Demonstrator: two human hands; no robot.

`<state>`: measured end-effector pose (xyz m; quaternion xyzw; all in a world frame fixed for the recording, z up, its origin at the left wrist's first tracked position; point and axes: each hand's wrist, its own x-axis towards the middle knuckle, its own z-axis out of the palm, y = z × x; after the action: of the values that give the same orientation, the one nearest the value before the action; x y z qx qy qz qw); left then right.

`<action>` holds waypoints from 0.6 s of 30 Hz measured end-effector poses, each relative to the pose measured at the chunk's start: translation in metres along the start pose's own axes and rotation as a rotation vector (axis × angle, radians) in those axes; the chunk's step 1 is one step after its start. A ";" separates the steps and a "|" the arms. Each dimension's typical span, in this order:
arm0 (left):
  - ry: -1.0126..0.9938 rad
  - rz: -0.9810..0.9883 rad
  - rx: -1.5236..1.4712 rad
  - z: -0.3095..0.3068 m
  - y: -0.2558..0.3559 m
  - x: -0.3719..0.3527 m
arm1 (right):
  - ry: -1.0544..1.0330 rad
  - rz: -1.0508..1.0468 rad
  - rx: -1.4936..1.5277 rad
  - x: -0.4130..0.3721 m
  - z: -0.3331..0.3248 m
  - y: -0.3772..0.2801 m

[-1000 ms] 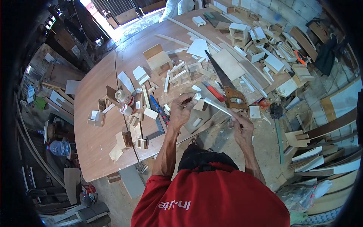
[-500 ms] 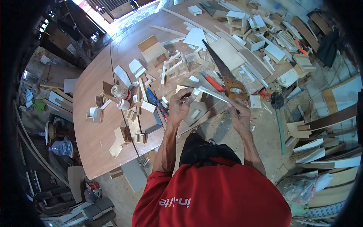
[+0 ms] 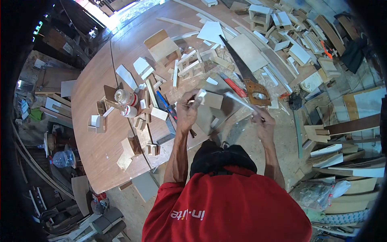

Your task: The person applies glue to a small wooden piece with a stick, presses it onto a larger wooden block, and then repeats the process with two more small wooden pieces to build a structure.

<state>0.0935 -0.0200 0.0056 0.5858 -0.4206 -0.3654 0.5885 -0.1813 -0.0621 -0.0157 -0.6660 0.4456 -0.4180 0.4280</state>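
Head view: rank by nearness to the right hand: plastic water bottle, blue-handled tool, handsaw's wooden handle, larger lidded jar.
From the right hand:
1. Handsaw's wooden handle: just beyond it, on the table.
2. Blue-handled tool: left, past the left hand.
3. Larger lidded jar: farther left, on the table.
4. Plastic water bottle: far left, off the table.

Small pale block [image 3: 201, 94] and slim, tilted pale strip [image 3: 240, 101], apart
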 end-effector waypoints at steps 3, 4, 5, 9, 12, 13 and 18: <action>0.102 0.096 0.310 -0.025 -0.027 0.008 | 0.113 0.226 0.149 -0.005 -0.012 0.015; 0.098 0.080 0.316 -0.028 -0.037 0.009 | 0.160 0.330 0.208 -0.007 -0.015 0.018; 0.118 0.080 0.309 -0.030 -0.044 0.011 | 0.202 0.381 0.274 -0.007 -0.015 0.023; 0.140 -0.022 0.357 -0.031 -0.047 0.022 | 0.252 0.483 0.341 0.005 -0.010 0.032; 0.188 0.033 0.479 -0.031 -0.052 0.017 | 0.175 0.443 0.446 0.018 -0.006 0.042; 0.199 0.088 0.573 -0.029 -0.049 0.020 | 0.161 0.459 0.469 0.026 -0.005 0.043; 0.320 0.078 0.643 -0.020 -0.054 0.021 | 0.099 0.500 0.607 0.054 -0.003 0.053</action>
<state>0.1232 -0.0342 -0.0462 0.7744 -0.4386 -0.0955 0.4460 -0.1825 -0.1268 -0.0554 -0.3592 0.4701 -0.4453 0.6720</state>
